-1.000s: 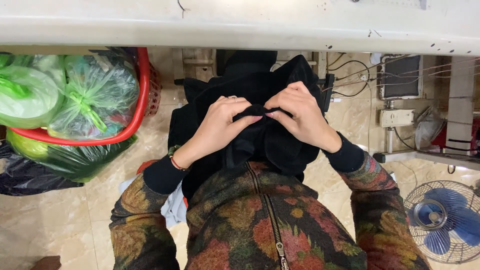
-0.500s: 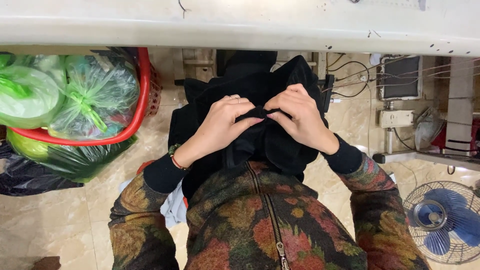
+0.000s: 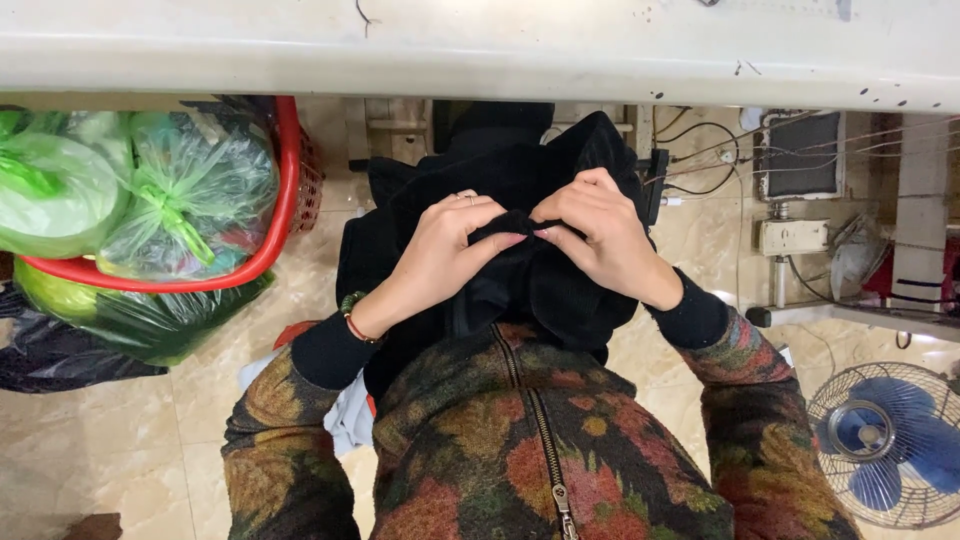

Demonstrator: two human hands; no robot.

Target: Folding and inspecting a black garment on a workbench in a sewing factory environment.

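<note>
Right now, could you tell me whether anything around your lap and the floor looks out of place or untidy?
Nothing looks damaged or spilled. The left hand and right hand pinch bunched black fabric in the lap. A red basket overflows with green plastic bags, and loose cables trail under the table.

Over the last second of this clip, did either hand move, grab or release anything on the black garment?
Barely. Both hands keep pinching the same fold of the black garment: the left hand and right hand hold it between their fingertips on the lap, with only slight finger shifts. Nothing was let go. The red basket with green bags, and the floor fan, stayed put.
</note>
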